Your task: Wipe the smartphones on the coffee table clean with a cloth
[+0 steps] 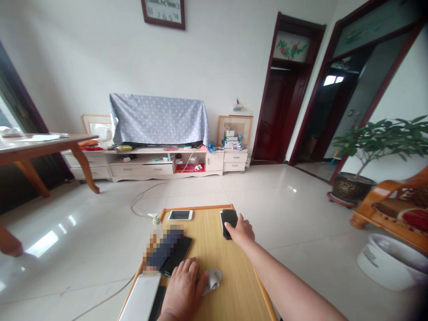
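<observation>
Two hands rest on a wooden bench [232, 281].
Nearest, the left hand [183, 285] lies flat and open, fingers touching a crumpled white cloth [213, 281]; farther along the bench, the right hand [238, 230] grips a black phone [229, 221], a white phone [180, 215] beyond.

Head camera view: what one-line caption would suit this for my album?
On a wooden table, the left hand sits by a crumpled cloth; the right hand holds a black phone.

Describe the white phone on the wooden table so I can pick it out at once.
Start at the light wooden table in the foreground. At its far edge, a white-framed phone lies flat. Unlike the black phone to its right, it is pale and nothing touches it.
</observation>
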`<state>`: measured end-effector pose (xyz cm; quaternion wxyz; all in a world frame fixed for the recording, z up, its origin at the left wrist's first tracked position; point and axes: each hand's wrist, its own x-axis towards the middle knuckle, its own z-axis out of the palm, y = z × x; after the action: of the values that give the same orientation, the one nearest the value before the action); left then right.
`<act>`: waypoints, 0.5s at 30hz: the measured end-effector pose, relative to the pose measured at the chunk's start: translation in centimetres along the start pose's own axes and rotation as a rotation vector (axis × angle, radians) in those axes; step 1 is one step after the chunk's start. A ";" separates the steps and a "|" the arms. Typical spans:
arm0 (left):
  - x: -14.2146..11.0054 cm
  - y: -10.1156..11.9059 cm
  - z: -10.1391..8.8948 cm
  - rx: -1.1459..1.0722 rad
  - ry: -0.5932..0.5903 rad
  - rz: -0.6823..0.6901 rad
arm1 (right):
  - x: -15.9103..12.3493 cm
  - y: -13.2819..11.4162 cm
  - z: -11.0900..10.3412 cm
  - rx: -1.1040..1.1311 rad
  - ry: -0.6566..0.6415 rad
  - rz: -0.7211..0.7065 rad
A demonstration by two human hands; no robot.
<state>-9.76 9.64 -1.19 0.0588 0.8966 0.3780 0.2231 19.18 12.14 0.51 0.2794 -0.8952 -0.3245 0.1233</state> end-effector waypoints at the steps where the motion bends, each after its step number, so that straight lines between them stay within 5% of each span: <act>1: 0.0 0.0 0.0 -0.004 -0.001 -0.001 | 0.1 -0.5 0.3 -0.038 -0.002 -0.006; 15: 0.2 -0.6 -0.1 -0.038 -0.017 -0.021 | 2.0 -3.3 4.0 -0.262 -0.020 -0.038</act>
<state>-10.06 10.22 -1.16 0.0813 0.8932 0.3824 0.2221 17.38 17.22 -0.95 0.1589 -0.9166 -0.3573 0.0833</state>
